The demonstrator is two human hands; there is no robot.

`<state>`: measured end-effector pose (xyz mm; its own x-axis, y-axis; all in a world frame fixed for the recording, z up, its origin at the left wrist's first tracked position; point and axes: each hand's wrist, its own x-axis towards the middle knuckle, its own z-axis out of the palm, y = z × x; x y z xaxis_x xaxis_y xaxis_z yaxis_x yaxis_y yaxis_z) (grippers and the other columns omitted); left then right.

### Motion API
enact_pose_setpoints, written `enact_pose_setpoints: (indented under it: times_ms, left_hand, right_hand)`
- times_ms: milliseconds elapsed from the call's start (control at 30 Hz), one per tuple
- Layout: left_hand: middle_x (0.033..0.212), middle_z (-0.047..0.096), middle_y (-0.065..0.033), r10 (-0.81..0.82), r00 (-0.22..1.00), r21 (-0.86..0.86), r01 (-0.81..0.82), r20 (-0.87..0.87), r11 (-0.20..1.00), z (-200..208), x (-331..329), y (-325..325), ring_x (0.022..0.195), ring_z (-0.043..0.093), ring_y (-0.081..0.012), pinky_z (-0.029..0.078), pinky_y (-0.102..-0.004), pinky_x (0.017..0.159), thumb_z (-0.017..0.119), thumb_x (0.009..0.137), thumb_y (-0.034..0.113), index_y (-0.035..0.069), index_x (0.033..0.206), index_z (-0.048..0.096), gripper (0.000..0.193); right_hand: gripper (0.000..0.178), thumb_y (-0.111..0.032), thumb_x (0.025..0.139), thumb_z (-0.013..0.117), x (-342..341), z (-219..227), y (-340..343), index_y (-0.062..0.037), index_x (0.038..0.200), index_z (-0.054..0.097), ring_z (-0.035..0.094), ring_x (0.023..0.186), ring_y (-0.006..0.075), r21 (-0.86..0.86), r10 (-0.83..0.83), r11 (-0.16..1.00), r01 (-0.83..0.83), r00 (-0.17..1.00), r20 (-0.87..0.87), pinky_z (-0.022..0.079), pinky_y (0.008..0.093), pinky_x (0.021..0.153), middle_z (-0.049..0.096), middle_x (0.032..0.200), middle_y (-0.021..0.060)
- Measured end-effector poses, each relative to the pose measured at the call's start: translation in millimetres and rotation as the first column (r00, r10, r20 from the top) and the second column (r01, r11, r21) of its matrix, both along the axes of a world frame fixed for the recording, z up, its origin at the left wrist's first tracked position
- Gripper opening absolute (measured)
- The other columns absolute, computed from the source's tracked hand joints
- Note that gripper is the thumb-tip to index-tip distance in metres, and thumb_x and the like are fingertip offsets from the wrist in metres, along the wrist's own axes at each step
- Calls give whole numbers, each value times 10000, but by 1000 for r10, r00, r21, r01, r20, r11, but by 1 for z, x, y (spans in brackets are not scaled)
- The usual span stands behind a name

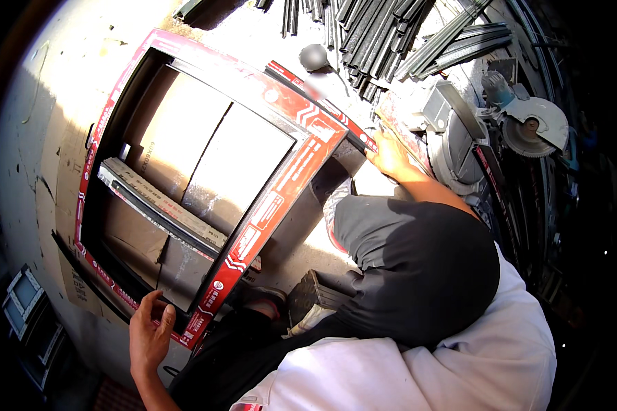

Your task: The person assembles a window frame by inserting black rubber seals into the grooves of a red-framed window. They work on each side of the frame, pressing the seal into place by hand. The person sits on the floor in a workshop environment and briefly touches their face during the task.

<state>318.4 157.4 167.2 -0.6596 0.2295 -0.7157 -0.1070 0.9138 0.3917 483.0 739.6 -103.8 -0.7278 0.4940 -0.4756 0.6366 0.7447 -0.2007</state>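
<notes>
A rectangular window frame (282, 186), wrapped in red and white printed film, stands at a tilt in front of me. My left hand (151, 334) is at its near left corner, thumb and fingers apart, fingertips by the frame's edge. Beyond the far right corner my right hand (391, 156) is closed on the near end of a long red-filmed profile strip (336, 113). Its fingertips are partly hidden. Two or so profile bars (164, 209) lie across inside the frame's opening.
Cardboard (192, 130) lies beneath the frame. Many dark profile lengths (377, 41) are heaped at the back. A cutting saw with a round blade (530, 135) stands at the right. A wooden block (315, 301) sits by my foot. Smaller frames (24, 301) lie at far left.
</notes>
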Motion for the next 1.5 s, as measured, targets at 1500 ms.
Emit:
enact_pose_setpoints:
  times_ms: [1500]
  left_hand:
    - [955,694,-184,-205,727,196,425,-656,884,17,27,51,874,679,-439,518,-514,763,681,1071,322,46,1195,623,308]
  right_hand:
    - [310,-394,1015,732,-145,364,-154,-101,1063,644,687,925,313,553,959,182,-813,22,-283,572,459,810,656,954,79]
